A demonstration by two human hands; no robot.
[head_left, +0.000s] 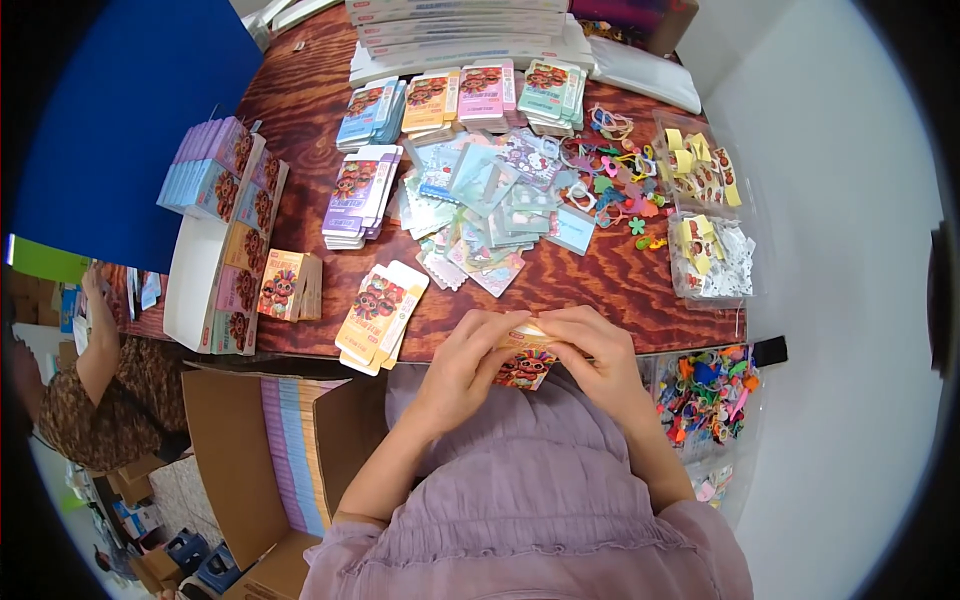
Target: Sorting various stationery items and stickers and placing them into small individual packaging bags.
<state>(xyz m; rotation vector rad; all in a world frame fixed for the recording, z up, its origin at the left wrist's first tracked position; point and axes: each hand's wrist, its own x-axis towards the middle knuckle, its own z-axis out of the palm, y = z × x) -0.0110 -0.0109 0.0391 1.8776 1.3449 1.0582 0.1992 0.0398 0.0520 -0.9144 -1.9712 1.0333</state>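
Observation:
A small orange card box [523,371] with a colourful cartoon figure is held between my hands at the table's near edge, above my lap. My left hand [462,362] grips its left side, and the fingers of my right hand [597,362] pinch its top right edge. Both sets of fingertips meet at the top of the box, partly covering it. Left of my left hand lie flat, unfolded yellow cartons [378,312]. Beyond them, a few folded orange boxes [284,284] stand together. In front of my hands is a loose pile of pastel sticker packets [490,190].
Flat carton stacks [487,92] line the back. Colourful hair ties [612,180] lie right of the packets, beside clear trays [712,255]. A white display box [195,290] holds finished cartons at left. Below stands a large cardboard box [235,450]. Another person [110,375] works at far left.

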